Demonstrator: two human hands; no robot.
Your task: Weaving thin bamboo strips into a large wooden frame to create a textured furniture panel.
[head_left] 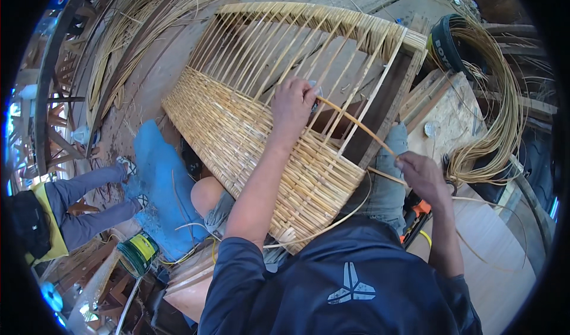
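1. Two bare hands, both at one cane strand (362, 125). Right hand (423, 176): fingers bent and closed on the strand, forearm rising from the lower edge.
2. Left hand (291, 106): back uppermost, fingers curled down at the strand's other end, among the rods (272, 57). Whether they pinch it, cannot tell; tips partly covered.
3. Woven panel (237, 136) lies slantwise over the person's legs, left forearm crossing above it. Weave fills the near part; rods run bare from its edge to the far rim (309, 11).
4. Room: open gaps between rods. Strand crosses the wooden side rail (393, 105) between the hands; right hand is just outside that rail, near a trousered leg (386, 201).
5. Outward: coiled cane (497, 139) right, cane bundle (136, 44) upper left, blue sack-like bundle (163, 186) left, pale board (499, 234) lower right.
6. Hard to read: panel's underside hidden; thin loose strand over the board faint; another person (86, 195) at left, cut by the dark border.
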